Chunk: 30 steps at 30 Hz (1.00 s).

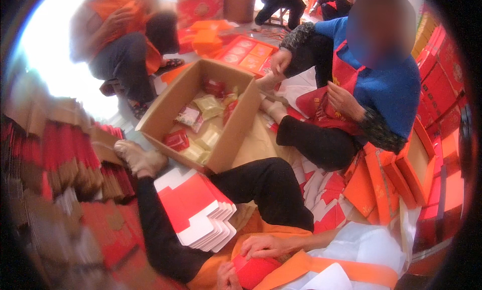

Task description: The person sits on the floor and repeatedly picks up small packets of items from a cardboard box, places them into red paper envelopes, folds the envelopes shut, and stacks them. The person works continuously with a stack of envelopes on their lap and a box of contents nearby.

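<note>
While both hands worked low over the lap, on the wearer's side of the open cardboard box (241,126), a red packaging piece (257,273) sat between them. It was a vivid, even red, smooth and plain on the face that showed, with a bent upper edge and a rounded look; its lower part ran out of view, so whether it was a folded carton or a pouch could not be told. The right hand (265,246) gripped it from above, fingers curled over its upper edge. The left hand (229,278) was bent close against its left side, but the view cut that hand off, and I could not tell whether it was closed on the piece. Between the lap and the cardboard box, a stack of flat red-and-white carton blanks (188,202) lay on the left leg, their notched white ends fanned in layers. Inside the box were loose packets (208,106), some red, some pale yellow-green. To the right of the box sat a co-worker (389,99) in blue with a red apron; left of it rose piles of folded cartons (65,149).
</note>
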Motion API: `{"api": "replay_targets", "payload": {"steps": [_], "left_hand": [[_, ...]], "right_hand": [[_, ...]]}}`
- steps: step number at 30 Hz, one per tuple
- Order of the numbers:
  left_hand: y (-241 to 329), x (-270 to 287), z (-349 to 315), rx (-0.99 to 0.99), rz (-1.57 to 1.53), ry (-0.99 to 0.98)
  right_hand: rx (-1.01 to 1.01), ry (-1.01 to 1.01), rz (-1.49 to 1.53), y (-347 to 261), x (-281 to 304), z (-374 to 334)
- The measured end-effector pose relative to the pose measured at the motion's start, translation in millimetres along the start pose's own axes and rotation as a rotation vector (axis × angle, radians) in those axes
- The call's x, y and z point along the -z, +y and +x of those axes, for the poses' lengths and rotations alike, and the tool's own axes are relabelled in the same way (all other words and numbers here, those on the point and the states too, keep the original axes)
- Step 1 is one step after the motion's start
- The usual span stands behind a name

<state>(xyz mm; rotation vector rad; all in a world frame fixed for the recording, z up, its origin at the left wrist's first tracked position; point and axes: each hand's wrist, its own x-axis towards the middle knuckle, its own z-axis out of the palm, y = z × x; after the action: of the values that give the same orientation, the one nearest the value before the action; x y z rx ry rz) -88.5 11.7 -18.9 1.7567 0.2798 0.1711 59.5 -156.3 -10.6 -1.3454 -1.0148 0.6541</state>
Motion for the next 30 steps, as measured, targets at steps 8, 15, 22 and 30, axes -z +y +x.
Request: {"api": "replay_targets", "payload": {"steps": [8,15,22,30], "left_hand": [[25.5,-12.3,31.1,-0.006,-0.084,0.247],[1.5,38.0,88.6,0.088,0.347,0.482],[-25.7,37.5,154.9,0.214,0.781,0.304],[-43.7,25.0,184.2,0.282,0.867,0.345]], "right_hand": [[-0.121,-0.063,0.004,-28.7,67.8,19.6],[-0.126,1.048,0.185,-2.0,241.1,41.2],[-0.344,1.106,-0.321,111.7,269.5,27.9],[-0.413,0.851,-0.809,193.8,294.7,-26.0]]}}
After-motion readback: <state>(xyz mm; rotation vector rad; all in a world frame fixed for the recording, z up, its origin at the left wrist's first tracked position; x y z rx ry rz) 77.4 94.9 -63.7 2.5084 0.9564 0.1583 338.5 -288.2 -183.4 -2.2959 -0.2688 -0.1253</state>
